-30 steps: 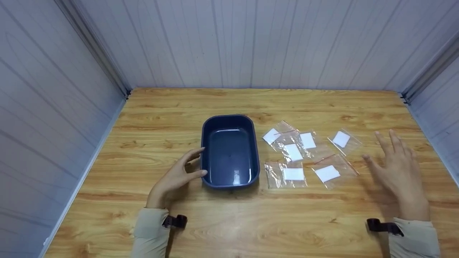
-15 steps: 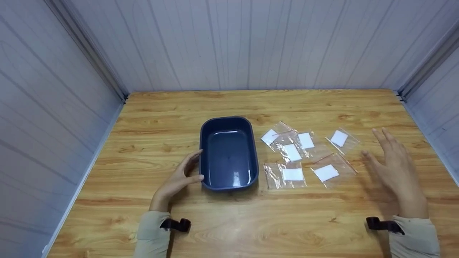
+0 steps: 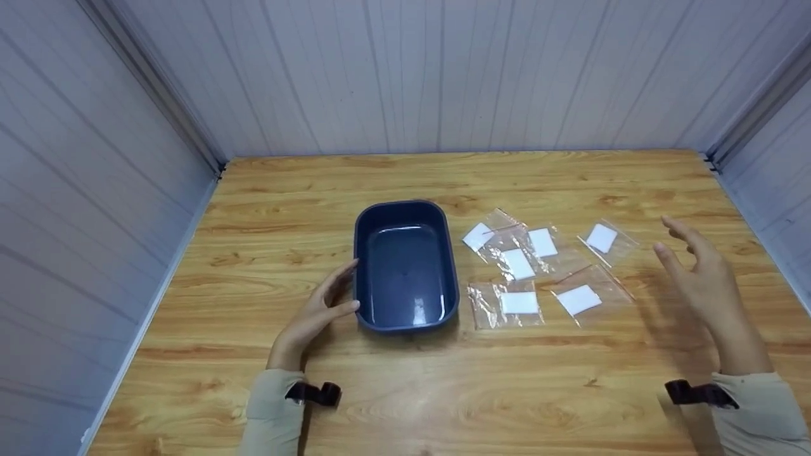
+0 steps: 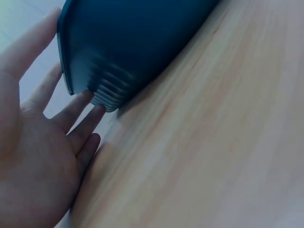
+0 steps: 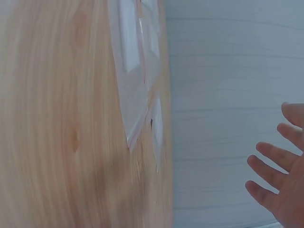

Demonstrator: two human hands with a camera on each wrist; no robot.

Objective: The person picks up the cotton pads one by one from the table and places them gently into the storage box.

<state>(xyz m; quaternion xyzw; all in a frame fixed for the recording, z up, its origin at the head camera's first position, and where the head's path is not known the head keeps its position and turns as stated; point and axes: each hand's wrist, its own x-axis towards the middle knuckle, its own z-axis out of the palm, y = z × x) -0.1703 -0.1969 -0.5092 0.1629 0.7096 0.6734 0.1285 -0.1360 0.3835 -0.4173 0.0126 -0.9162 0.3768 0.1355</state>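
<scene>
A dark blue rectangular plastic bin (image 3: 405, 272) stands on the table in the head view, with nothing in it. My left hand (image 3: 312, 320) is at its left side, thumb and fingertips at the rim. The left wrist view shows those fingers (image 4: 76, 111) spread and fairly straight against the bin's ribbed outer wall. Right of the bin lie several small clear zip bags, each with a white rectangular piece inside, such as the nearest bag (image 3: 519, 303) and the far right one (image 3: 602, 238). My right hand (image 3: 706, 275) hovers right of the bags, fingers loosely bent, holding nothing.
The wood-grain table (image 3: 405, 392) meets pale panel walls at the back (image 3: 405, 76) and on both sides. Some bags near the bin overlap one another. Dark straps with small cameras sit on both wrists.
My right hand has shifted slightly right and turned, its fingers now closer together. The left hand has settled at the bin's rim. The bags lie as before.
</scene>
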